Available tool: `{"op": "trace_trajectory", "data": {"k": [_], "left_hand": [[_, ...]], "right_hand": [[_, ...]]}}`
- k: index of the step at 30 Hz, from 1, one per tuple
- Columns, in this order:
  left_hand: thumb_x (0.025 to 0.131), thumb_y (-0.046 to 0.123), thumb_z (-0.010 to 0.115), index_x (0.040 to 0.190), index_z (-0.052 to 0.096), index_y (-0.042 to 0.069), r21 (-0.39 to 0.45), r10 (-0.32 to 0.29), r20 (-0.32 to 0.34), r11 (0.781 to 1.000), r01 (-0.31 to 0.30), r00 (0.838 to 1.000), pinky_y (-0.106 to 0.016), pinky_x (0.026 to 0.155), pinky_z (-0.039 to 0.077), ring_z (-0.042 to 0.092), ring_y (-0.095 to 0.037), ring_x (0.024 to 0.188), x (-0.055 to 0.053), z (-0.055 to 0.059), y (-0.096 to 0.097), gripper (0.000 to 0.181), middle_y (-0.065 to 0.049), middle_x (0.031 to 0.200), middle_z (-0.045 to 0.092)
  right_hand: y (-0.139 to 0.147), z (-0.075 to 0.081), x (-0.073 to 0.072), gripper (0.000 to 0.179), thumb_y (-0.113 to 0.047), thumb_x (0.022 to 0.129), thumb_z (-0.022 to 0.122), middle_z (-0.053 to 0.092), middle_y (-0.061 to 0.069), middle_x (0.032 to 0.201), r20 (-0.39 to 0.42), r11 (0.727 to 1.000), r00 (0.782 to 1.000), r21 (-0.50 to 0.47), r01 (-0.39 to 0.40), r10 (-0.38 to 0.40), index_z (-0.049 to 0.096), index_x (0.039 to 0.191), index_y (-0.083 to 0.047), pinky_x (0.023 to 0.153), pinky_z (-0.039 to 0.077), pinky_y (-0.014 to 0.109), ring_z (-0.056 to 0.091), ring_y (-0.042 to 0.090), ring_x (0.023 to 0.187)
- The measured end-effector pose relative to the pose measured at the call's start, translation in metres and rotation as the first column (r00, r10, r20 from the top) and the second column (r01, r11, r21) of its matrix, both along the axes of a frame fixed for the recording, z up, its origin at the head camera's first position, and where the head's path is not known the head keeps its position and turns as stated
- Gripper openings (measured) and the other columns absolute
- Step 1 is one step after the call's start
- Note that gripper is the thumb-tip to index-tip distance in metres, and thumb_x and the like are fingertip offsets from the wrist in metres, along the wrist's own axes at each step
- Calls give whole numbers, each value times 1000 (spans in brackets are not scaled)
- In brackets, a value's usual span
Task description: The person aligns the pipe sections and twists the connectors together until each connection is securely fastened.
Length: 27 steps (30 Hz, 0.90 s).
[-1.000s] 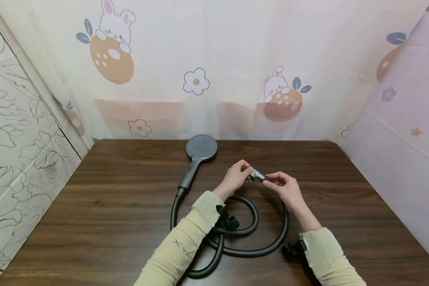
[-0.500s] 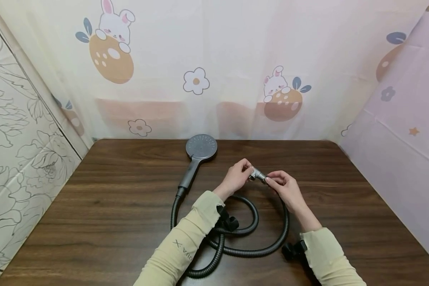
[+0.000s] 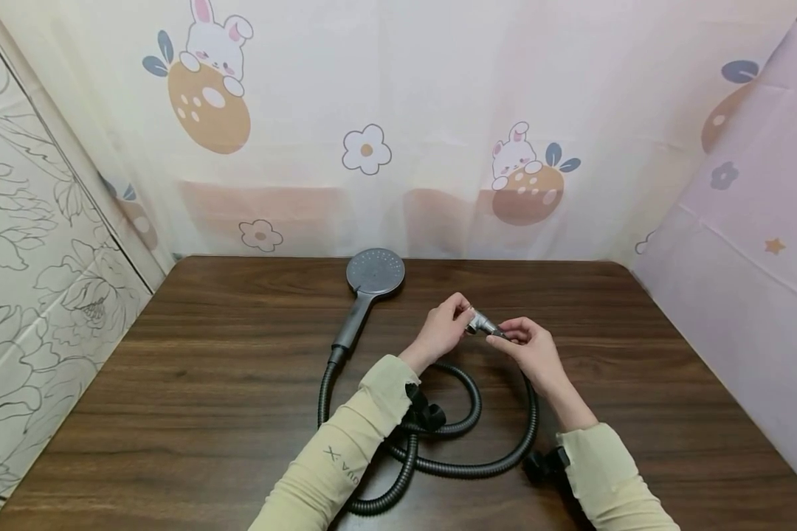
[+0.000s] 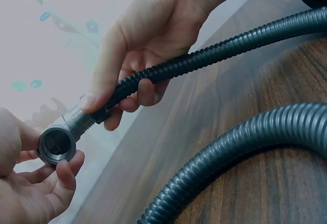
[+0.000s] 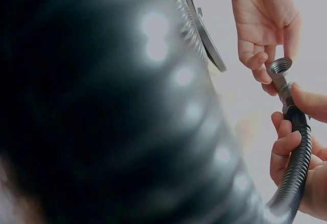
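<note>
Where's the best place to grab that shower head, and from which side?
Probably around the handle, from above and the person's left: it's slim and straight, while the face is a broad disc. The left hand is to its right, and the hose joins its near end.

Ribbed shower hose (image 3: 465,470): partly hidden behind left sleeve (image 3: 339,442), blurred in right-wrist view. Metal connector (image 3: 484,324): left end covered by left hand (image 3: 440,330). Tabletop (image 3: 199,383): near edge cut off.

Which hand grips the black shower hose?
The right hand, curled round the ribbed shower hose near its end; the left hand pinches the threaded metal fitting.
</note>
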State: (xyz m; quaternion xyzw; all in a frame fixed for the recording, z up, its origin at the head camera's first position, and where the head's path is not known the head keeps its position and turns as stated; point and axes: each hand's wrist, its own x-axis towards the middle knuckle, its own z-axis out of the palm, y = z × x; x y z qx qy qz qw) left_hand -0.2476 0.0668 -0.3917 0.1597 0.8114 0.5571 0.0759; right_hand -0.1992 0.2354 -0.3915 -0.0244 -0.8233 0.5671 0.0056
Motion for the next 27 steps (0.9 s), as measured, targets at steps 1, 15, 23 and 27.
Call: {"op": "trace_trajectory", "data": {"k": [1, 15, 23, 27], "left_hand": [[95, 23, 47, 93, 51, 15, -1, -3, -4, 1000, 3, 1000, -21, 52, 40, 56, -13, 66, 0, 0, 0, 10, 1, 83, 58], [95, 22, 47, 92, 51, 14, 16, 18, 2, 1000, -18, 1000, -22, 50, 39, 57, -18, 69, 5, 4, -1, 9, 0, 83, 58], [94, 20, 50, 90, 55, 11, 124, 81, 150, 987, -100, 985, -29, 58, 48, 63, -22, 72, 7, 7, 1, 11, -1, 82, 60], [94, 19, 50, 91, 55, 9, 160, 73, 174, 982, -102, 982, -40, 70, 51, 61, -17, 67, 6, 8, -1, 11, -3, 83, 61]], "right_hand": [[0, 0, 0, 42, -22, 80, 70, 59, -14, 74, -4, 1000, 1000, -3, 6, -6, 51, 107, 2, 57, 45, 24, 50, 2, 65], [-3, 1, 3, 40, -25, 82, 68, 62, -11, 76, -48, 998, 998, 55, 33, -30, 55, 107, 3, 61, 47, 25, 53, 2, 66], [-7, -2, 2, 32, -17, 76, 74, 63, 13, 95, -186, 988, 981, 132, 75, -49, 59, 98, -1, 63, 45, 18, 55, 3, 73], [-8, 0, 2, 32, -18, 76, 74, 63, 11, 93, -187, 990, 981, 114, 81, -59, 60, 99, -1, 63, 45, 18, 55, 3, 73]]}}
